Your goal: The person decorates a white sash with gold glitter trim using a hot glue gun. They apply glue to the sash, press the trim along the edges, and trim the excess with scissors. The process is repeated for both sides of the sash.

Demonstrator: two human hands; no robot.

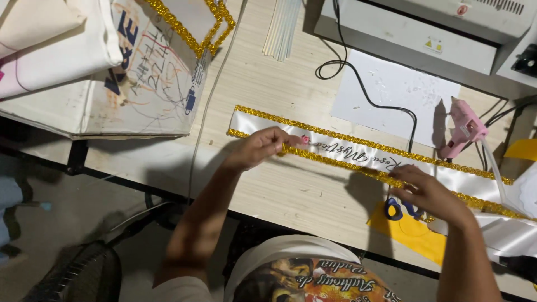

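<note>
A white satin sash with gold glitter trim and dark script lettering lies stretched across the wooden table. My left hand pinches a tiny pink flower ornament and holds it on the sash near the lettering's start. Farther right, my right hand rests flat on the sash's lower gold edge, fingers spread, pressing it down. Just beyond it stands a pink hot glue gun on the table.
Glue sticks lie at the back beside a white machine with black cables. A white sheet sits under the cable. Scribbled cardboard with gold trim lies at left. A yellow paper piece sits at the near edge.
</note>
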